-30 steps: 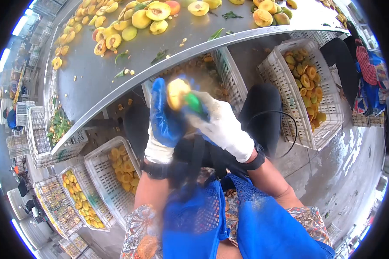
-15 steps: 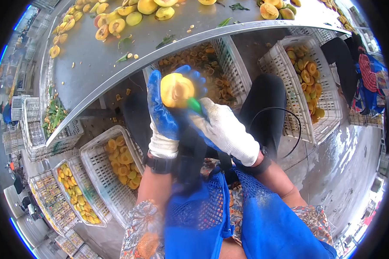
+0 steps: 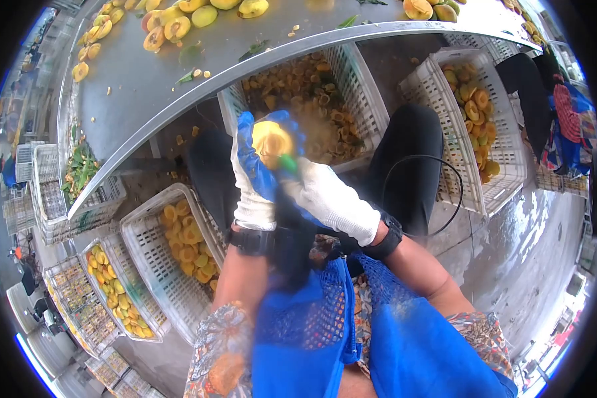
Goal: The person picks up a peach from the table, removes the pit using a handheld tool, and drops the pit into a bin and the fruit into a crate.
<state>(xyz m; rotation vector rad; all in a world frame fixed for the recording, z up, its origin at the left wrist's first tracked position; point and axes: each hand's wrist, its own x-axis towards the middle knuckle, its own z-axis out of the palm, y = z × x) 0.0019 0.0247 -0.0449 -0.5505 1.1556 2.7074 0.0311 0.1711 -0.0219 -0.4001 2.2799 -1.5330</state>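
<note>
My left hand [image 3: 253, 174], in a blue-and-white glove, is closed around a yellow peach half [image 3: 272, 141] held cut side up over my lap. My right hand [image 3: 330, 202], in a white glove, grips a green-handled tool [image 3: 288, 164] whose tip meets the fruit. Both hands hover just in front of a white crate [image 3: 361, 99] filled with brownish pits and scraps. My blue mesh apron [image 3: 351, 331] fills the bottom of the view.
A steel table [image 3: 146, 86] with whole and halved peaches runs across the top. White crates of peach halves [image 3: 179, 252] stand at my left, another [image 3: 474, 126] at my right. A person in dark trousers [image 3: 537, 86] sits at far right. Wet concrete floor lies to the right.
Both hands drew lower and nearer to my body with the peach half and tool still together; the view tipped down, so the table's fruit slid toward the top edge.
</note>
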